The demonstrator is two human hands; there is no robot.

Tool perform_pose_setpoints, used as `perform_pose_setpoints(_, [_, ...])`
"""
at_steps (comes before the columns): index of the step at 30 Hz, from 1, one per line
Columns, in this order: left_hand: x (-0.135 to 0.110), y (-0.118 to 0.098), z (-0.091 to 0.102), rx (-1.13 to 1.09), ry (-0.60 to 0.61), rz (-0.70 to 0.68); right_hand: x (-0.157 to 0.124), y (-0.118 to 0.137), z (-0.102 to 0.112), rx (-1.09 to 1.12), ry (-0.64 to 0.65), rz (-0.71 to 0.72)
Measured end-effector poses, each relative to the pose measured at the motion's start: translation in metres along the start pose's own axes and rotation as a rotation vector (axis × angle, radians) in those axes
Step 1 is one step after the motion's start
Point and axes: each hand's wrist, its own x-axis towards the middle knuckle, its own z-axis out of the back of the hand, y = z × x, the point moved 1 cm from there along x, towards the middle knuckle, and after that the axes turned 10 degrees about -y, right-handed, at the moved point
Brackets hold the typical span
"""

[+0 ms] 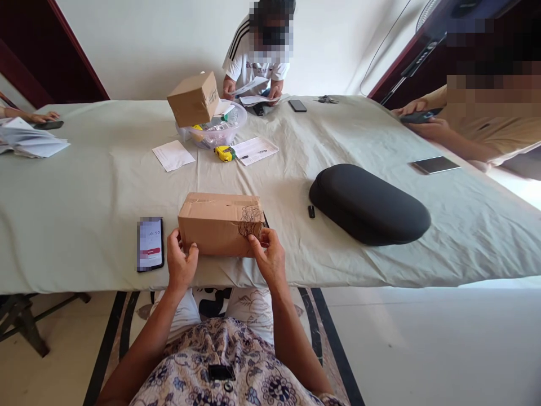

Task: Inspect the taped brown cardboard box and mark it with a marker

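A brown cardboard box (220, 228) with dark scribbles at its right end rests near the front edge of the cloth-covered table. My left hand (181, 259) grips its left end, thumb on the near face and fingers round the side. At the other end, my right hand (269, 254) holds the box, its thumb over the near right corner. Some fingertips of both hands are hidden behind the cardboard. Just left of my left hand lies a smartphone (151, 243) with a lit screen.
A black oval case (369, 204) lies to the right, beside a small black object (311, 211). Farther back are a yellow tape measure (224, 153), papers (173, 155) and a plastic basin (236, 121) with another cardboard box (192, 100) on it. Several people sit around the table (97, 192).
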Motion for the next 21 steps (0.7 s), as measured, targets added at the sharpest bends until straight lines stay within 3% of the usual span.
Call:
perform_pose_setpoints(8, [-0.002, 0.017, -0.006, -0.049, 0.079, 0.048, -0.003, -0.020, -0.009, -0.067, 0.055, 0.042])
perform_pose_setpoints(14, [-0.001, 0.012, 0.000, -0.070, 0.108, 0.092, -0.003, -0.018, -0.007, -0.055, 0.093, -0.013])
perform_pose_setpoints(17, [0.000, 0.001, 0.003, -0.119, 0.089, 0.109, -0.004, -0.008, -0.008, 0.001, 0.021, 0.002])
perform_pose_setpoints(21, [0.007, -0.017, 0.002, -0.191, 0.036, 0.082, -0.005, 0.013, -0.017, -0.027, -0.117, 0.197])
